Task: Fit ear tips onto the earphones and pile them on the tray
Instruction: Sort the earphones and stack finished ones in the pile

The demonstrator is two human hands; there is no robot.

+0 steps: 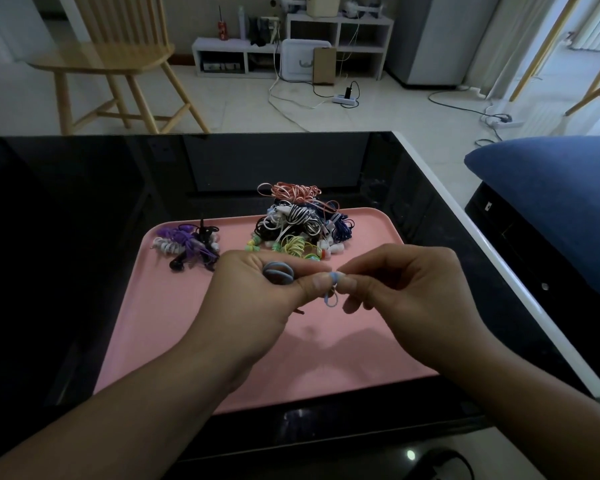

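A pink tray (174, 306) lies on the black table. Above its middle my left hand (257, 289) grips a coiled light-blue earphone cable (278, 271) and pinches its earbud end. My right hand (402, 282) pinches a small light-blue ear tip (334, 276) against that earbud, fingertips of both hands touching. A blue cable loop (329, 301) hangs below them. A large pile of coiled earphones (302, 223) sits at the tray's far edge, with loose coloured ear tips (257, 244) at its front. A smaller pile of purple, white and black earphones (187, 245) lies at the tray's far left.
The black glossy table (66, 254) has a white edge (465, 223) on the right. A blue cushioned seat (551, 188) stands right of it. A wooden chair (118, 60) and low white shelves (291, 46) with cables on the floor lie beyond.
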